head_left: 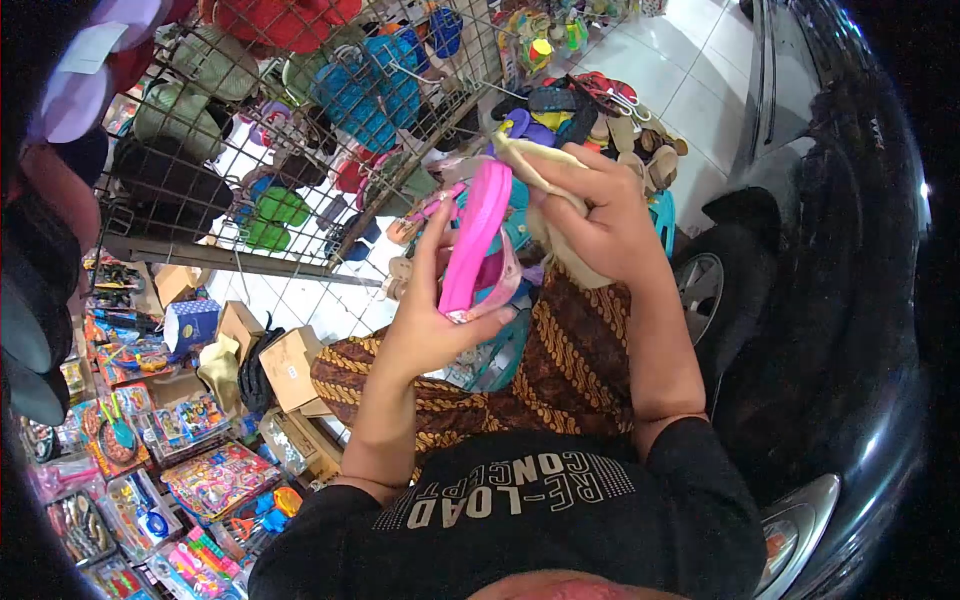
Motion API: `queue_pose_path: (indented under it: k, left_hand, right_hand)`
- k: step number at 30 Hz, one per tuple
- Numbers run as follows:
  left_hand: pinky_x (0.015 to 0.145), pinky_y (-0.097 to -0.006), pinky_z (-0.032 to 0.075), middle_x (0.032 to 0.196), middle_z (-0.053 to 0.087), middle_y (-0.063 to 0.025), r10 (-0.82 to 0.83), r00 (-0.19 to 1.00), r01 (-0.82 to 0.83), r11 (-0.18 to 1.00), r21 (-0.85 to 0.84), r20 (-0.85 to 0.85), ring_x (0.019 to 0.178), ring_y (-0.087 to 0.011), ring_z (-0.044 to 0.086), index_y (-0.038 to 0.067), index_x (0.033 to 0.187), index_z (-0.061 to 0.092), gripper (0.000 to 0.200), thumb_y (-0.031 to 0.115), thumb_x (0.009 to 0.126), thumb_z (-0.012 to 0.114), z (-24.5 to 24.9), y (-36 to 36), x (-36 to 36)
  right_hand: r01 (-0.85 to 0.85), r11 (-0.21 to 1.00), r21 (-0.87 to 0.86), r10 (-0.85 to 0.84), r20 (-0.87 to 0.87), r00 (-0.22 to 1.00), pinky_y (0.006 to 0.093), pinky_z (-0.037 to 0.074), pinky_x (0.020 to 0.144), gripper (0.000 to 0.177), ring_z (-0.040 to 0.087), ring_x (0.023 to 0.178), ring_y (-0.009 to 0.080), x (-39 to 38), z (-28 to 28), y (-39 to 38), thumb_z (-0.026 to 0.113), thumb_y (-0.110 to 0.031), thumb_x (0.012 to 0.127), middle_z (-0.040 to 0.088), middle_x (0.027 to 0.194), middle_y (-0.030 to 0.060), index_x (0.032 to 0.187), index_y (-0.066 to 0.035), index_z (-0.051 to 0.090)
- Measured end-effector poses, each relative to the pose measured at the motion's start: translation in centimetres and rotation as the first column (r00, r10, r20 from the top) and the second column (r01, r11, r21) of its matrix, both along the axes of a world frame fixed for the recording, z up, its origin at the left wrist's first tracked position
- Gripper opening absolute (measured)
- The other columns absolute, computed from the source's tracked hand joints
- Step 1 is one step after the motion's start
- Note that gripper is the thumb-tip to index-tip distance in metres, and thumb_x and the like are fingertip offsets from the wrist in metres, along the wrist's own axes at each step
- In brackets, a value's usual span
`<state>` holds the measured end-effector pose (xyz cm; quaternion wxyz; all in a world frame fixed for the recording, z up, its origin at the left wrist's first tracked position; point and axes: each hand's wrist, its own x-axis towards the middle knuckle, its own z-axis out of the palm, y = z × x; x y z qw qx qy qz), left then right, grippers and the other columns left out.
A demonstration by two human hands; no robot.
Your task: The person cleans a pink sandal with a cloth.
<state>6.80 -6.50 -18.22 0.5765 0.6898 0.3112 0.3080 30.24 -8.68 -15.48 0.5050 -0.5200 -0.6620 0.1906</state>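
Holds 1 pink sandal (478, 235) upright at chest height, edge-on to camera, above lap wrapped in brown batik cloth (575, 370). Clasps sandal's lower half in left hand (430, 315), thumb in front, fingers curled behind. Bunches cream rag (540, 165) in right hand (600, 220), fist closed tight, rag pressed against sandal's top end.

Judging by contact: wiping under way, at top end only. Lower half covered by left palm, so likely not yet reached. Cannot tell how clean pink surface is, too small and glossy.

Behind hands: wire rack (300, 215) hung with many sandals. Further back, loose sandals (610, 110) heaped on white tiles. To left: cardboard boxes (290, 365), toy packets (215, 475). To right: dark car (850, 250), near the lap.
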Motion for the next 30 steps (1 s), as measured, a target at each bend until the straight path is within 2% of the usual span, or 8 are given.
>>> queue_pose_path:
  k: [8, 11, 15, 17, 18, 20, 24, 30]
  left_hand:
    - [0.109, -0.0399, 0.035, 0.141, 0.041, -0.0152, -0.068, 0.996, 0.074, 0.993, -0.097, 0.066, 0.129, -0.0252, 0.045, 0.005, 0.157, 0.000, 0.124, 0.008, 0.068, 0.086, -1.2, -0.3, -0.4]
    - [0.109, -0.0382, 0.035, 0.144, 0.040, -0.0139, -0.130, 0.991, 0.126, 0.967, -0.221, -0.004, 0.130, -0.0235, 0.045, 0.003, 0.156, 0.005, 0.116, 0.006, 0.070, 0.083, -1.2, -0.2, -1.0]
    - [0.108, -0.0369, 0.037, 0.142, 0.044, -0.0122, -0.118, 0.987, 0.157, 0.878, -0.452, 0.113, 0.127, -0.0222, 0.049, 0.001, 0.152, 0.020, 0.100, 0.009, 0.073, 0.081, -0.6, 0.1, -2.1]
    - [0.105, -0.0390, 0.042, 0.138, 0.049, -0.0122, -0.041, 0.917, 0.231, 0.866, -0.444, 0.397, 0.123, -0.0229, 0.053, 0.000, 0.147, 0.030, 0.085, 0.015, 0.077, 0.077, -2.6, 0.5, -2.2]
    - [0.102, -0.0431, 0.046, 0.137, 0.050, -0.0141, 0.059, 0.900, 0.180, 0.852, -0.492, 0.432, 0.122, -0.0265, 0.055, 0.002, 0.146, 0.033, 0.082, 0.038, 0.085, 0.073, -1.6, 0.4, -1.4]
    - [0.099, -0.0454, 0.049, 0.133, 0.054, -0.0160, 0.110, 0.663, 0.474, 0.705, -0.528, 0.741, 0.119, -0.0299, 0.057, 0.004, 0.145, 0.036, 0.081, 0.059, 0.090, 0.060, -0.6, 1.9, -0.1]
    - [0.094, -0.0464, 0.054, 0.127, 0.059, -0.0156, 0.375, 0.692, 0.238, 0.688, -0.685, 0.617, 0.111, -0.0305, 0.062, 0.006, 0.141, 0.041, 0.079, 0.066, 0.091, 0.050, 1.2, 4.0, 1.6]
    - [0.085, -0.0395, 0.055, 0.110, 0.064, -0.0086, 0.303, 0.824, 0.123, 0.729, -0.673, 0.479, 0.096, -0.0209, 0.065, 0.007, 0.123, 0.053, 0.053, 0.049, 0.093, 0.061, 0.1, 6.1, 2.4]
  right_hand:
    - [-0.262, 0.936, -0.235, 0.070, -0.606, 0.792, 0.0293, 0.047, 0.092, 0.037, 0.059, 0.105, 0.0123, -1.6, -1.9, -0.5, 0.059, -0.011, 0.093, 0.068, 0.115, 0.0087, 0.127, 0.003, 0.061]
    - [-0.302, 0.921, -0.244, 0.064, -0.672, 0.738, 0.0279, 0.048, 0.087, 0.035, 0.061, 0.100, 0.0108, -1.8, -2.5, -0.6, 0.057, -0.012, 0.095, 0.069, 0.110, 0.0058, 0.127, 0.002, 0.061]
    - [-0.383, 0.875, -0.296, -0.009, -0.801, 0.599, 0.0249, 0.051, 0.080, 0.033, 0.064, 0.090, 0.0088, -1.9, -3.0, -0.4, 0.058, -0.013, 0.096, 0.069, 0.105, 0.0035, 0.125, 0.001, 0.062]
    - [-0.426, 0.853, -0.300, -0.053, -0.862, 0.503, 0.0243, 0.052, 0.076, 0.034, 0.066, 0.087, 0.0096, -1.8, -3.7, 0.1, 0.059, -0.012, 0.095, 0.070, 0.103, 0.0045, 0.125, 0.001, 0.061]
    - [-0.428, 0.853, -0.299, -0.087, -0.890, 0.448, 0.0244, 0.053, 0.076, 0.033, 0.066, 0.086, 0.0095, -1.9, -3.7, 0.1, 0.058, -0.013, 0.096, 0.070, 0.103, 0.0042, 0.126, 0.000, 0.061]
    - [-0.438, 0.849, -0.296, -0.152, -0.930, 0.334, 0.0247, 0.053, 0.075, 0.033, 0.066, 0.084, 0.0092, -2.0, -3.8, 0.1, 0.058, -0.015, 0.097, 0.069, 0.103, 0.0035, 0.128, -0.001, 0.060]
    - [-0.499, 0.842, -0.206, -0.089, -0.965, 0.246, 0.0254, 0.054, 0.076, 0.033, 0.067, 0.086, 0.0099, -3.7, -3.8, -0.8, 0.057, -0.016, 0.098, 0.070, 0.105, 0.0045, 0.128, -0.001, 0.059]
    - [-0.365, 0.852, -0.377, -0.107, -0.805, 0.583, 0.0248, 0.052, 0.079, 0.036, 0.064, 0.089, 0.0085, -2.5, -2.1, -2.0, 0.057, -0.015, 0.097, 0.069, 0.106, 0.0028, 0.130, 0.000, 0.060]
